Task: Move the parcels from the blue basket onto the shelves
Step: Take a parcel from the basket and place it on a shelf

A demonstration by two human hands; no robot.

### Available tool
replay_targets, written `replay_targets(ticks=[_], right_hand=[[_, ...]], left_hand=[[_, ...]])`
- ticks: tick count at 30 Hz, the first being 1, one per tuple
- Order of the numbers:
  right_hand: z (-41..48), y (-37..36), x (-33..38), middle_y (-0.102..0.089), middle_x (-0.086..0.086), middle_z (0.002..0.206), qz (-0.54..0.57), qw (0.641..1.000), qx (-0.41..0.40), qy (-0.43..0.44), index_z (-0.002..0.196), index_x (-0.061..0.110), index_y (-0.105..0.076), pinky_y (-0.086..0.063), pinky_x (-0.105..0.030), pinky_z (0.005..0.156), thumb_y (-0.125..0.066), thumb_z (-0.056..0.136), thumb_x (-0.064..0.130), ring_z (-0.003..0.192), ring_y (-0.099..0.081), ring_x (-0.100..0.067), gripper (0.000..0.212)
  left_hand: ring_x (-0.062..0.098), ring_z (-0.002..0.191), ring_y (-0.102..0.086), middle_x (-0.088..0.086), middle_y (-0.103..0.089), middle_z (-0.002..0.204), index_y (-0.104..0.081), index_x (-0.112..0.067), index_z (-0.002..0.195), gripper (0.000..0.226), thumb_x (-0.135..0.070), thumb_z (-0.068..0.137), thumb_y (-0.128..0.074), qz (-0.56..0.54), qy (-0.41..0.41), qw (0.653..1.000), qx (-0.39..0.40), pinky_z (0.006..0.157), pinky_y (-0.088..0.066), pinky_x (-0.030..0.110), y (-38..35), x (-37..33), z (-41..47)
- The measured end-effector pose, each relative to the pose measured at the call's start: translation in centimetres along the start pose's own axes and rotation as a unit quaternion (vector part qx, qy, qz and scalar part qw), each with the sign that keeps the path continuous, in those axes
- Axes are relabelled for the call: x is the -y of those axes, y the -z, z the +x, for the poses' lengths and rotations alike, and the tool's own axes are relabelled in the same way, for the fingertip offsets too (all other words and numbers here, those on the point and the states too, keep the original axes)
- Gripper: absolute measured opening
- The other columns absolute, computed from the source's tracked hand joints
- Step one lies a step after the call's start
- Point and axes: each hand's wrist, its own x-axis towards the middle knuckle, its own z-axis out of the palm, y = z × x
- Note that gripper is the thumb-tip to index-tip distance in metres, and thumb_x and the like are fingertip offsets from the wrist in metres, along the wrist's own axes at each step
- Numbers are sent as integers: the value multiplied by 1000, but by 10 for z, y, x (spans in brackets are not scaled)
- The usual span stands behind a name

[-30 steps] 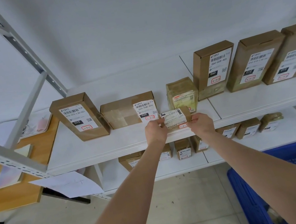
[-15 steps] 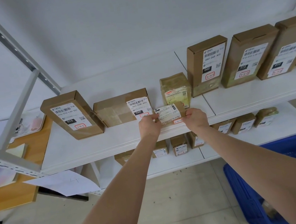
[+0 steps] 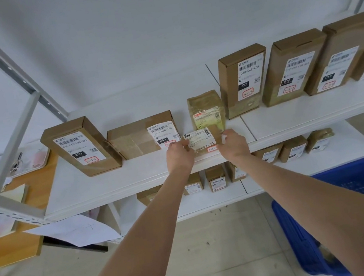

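Observation:
A small brown parcel (image 3: 202, 139) with a white label stands on the upper white shelf (image 3: 102, 186), in front of a tape-wrapped parcel (image 3: 206, 109). My left hand (image 3: 179, 156) pinches its left end and my right hand (image 3: 233, 145) grips its right end. The blue basket (image 3: 363, 207) sits on the floor at the lower right, partly hidden by my right forearm.
Several labelled cardboard boxes line the upper shelf: one upright box (image 3: 81, 146) at left, a flat box (image 3: 142, 135) beside it, taller boxes (image 3: 242, 79) at right. Small parcels (image 3: 216, 177) stand on the lower shelf. A wooden desk (image 3: 6, 237) with papers adjoins the rack's left post.
Both hands have pushed the small parcel a little further onto the shelf. The view has tilted slightly, so the shelf sits higher in the frame.

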Motion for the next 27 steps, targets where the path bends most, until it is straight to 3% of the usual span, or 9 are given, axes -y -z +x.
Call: replay_targets(ticks=[3,6,8,16,27], right_hand=[[-1,-4,-4,-44,-9,131,-105,990,-55,74,130,14,-47,-52,-33,80,-62,90,13,106,-58,-27,42],[-2,-9,-11,-41,-5,141,-231,947,-44,219,136,19,-50,-52,-33,91,-58,91,8,124,-46,-24,47],[-4,-12,-11,-36,-4,149,-266,930,-22,252,139,19,-47,-47,-35,98,-58,91,8,133,-39,-24,51],[0,-13,-8,-30,-4,153,-287,926,-11,247,143,20,-42,-43,-33,103,-56,91,6,139,-34,-24,56],[15,-9,-1,-21,-1,158,-277,938,-3,209,144,21,-40,-46,-32,96,-51,93,4,140,-33,-20,55]], left_hand=[[21,123,-49,2,-42,143,-55,-14,133,42,-8,93,-47,82,-72,994,-1,98,-43,31,-1,-1,-2],[19,131,-42,-1,-39,147,-50,-16,136,46,-5,92,-46,157,-148,976,26,102,-41,33,-9,-3,-6],[18,134,-38,-1,-35,150,-46,-16,139,48,-4,92,-46,194,-166,966,40,104,-39,32,-14,-4,-7],[20,131,-41,2,-40,146,-51,-13,134,46,1,90,-46,224,-191,954,48,104,-39,31,-15,-5,1],[23,132,-41,4,-38,148,-49,-12,137,50,3,89,-46,232,-192,951,70,106,-36,30,-16,-17,20]])
